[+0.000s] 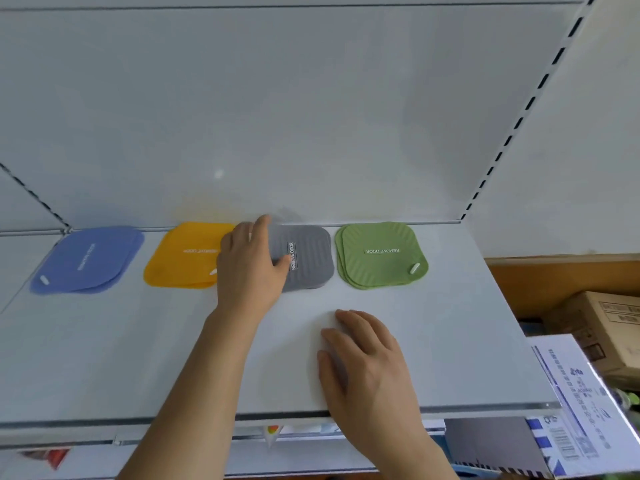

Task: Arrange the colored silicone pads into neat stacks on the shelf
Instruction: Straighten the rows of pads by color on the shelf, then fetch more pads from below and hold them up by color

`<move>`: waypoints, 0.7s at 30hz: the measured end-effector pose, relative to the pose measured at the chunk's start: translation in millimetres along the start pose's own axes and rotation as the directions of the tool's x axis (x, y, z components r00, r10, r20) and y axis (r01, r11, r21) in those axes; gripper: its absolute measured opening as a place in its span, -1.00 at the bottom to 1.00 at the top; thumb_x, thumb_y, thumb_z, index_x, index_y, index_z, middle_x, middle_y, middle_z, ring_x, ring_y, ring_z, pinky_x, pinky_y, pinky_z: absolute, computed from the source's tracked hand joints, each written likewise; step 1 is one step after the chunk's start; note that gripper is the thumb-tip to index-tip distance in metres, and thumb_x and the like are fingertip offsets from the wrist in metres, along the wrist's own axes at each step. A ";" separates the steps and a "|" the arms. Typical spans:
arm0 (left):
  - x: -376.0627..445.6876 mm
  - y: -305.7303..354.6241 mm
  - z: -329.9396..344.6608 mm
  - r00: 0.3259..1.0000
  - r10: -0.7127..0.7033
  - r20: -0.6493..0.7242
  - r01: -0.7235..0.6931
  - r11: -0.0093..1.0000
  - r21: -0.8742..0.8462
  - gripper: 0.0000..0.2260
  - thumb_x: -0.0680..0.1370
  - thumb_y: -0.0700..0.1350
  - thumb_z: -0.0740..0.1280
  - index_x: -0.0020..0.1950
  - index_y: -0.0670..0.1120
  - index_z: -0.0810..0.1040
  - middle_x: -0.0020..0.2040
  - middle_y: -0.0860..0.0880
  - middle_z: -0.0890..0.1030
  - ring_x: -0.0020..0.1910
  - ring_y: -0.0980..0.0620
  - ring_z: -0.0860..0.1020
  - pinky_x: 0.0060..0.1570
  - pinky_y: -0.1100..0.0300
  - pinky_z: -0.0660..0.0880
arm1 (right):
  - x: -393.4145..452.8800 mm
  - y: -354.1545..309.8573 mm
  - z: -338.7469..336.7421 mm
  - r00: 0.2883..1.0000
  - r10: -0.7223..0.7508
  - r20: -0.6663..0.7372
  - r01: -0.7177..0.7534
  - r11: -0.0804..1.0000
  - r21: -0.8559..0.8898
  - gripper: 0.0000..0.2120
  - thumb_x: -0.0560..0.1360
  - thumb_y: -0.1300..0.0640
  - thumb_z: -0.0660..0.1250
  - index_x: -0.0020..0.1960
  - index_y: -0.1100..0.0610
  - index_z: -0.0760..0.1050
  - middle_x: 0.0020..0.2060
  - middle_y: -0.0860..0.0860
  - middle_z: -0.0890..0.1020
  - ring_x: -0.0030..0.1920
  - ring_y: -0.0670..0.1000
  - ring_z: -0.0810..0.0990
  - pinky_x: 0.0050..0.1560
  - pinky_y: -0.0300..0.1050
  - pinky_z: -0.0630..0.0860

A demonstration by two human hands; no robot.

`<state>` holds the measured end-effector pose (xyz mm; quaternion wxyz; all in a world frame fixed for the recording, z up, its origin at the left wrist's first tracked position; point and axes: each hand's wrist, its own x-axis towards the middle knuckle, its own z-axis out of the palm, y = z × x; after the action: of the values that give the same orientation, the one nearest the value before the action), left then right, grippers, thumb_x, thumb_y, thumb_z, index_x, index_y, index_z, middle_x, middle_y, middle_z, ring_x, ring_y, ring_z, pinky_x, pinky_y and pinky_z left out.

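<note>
Four stacks of silicone pads lie in a row at the back of the white shelf (138, 358): blue pads (90, 259) at the left, then yellow pads (185, 254), grey pads (308, 258) and green pads (381, 254). My left hand (249, 268) lies flat on the left part of the grey stack, fingers straight, thumb by the white label. It also hides the yellow stack's right edge. My right hand (367, 365) rests flat on the bare shelf nearer the front edge, holding nothing.
The shelf's white back wall rises right behind the pads. A slotted upright (512, 133) marks the right end. Cardboard boxes (602, 327) and a printed white box (571, 400) stand to the right, below shelf level. Lower shelves with goods show under the front edge.
</note>
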<state>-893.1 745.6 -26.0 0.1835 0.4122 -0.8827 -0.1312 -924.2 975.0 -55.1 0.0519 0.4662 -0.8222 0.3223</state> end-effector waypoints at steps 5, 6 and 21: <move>-23.7 -17.5 -1.8 0.996 0.071 -0.044 -0.072 0.997 -0.011 -0.63 0.53 -0.03 0.49 0.28 -0.17 0.62 0.26 -0.15 0.60 0.26 -0.26 0.53 0.24 -0.14 0.51 | 0.3 -4.6 2.8 1.000 0.011 -0.002 -0.011 0.998 -0.063 -0.81 0.53 0.08 0.35 0.09 0.09 0.64 0.27 0.08 0.59 0.33 0.18 0.50 0.26 0.12 0.48; -32.7 -21.4 -5.4 0.994 0.088 -0.060 -0.090 0.996 -0.023 -0.67 0.53 -0.05 0.48 0.24 -0.17 0.63 0.23 -0.15 0.62 0.23 -0.26 0.55 0.23 -0.12 0.52 | 0.3 -5.2 3.7 1.000 0.010 -0.002 -0.010 0.997 -0.080 -0.80 0.53 0.08 0.35 0.10 0.09 0.65 0.27 0.09 0.59 0.34 0.19 0.50 0.28 0.12 0.47; -241.9 -140.3 -100.0 0.880 -0.361 -0.310 0.371 0.928 -0.027 -0.74 0.60 -0.10 0.41 0.26 -0.15 0.62 0.25 -0.10 0.62 0.29 -0.13 0.54 0.30 -0.05 0.53 | -1.2 -103.8 56.5 0.898 -0.401 0.180 0.372 0.912 0.175 -0.75 0.57 0.04 0.30 0.12 0.12 0.67 0.26 0.13 0.62 0.36 0.23 0.51 0.32 0.25 0.44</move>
<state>-611.0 837.4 -42.1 0.2846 0.5897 -0.7513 -0.0827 -828.3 906.0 -50.0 -0.0052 0.6544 -0.6900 0.3093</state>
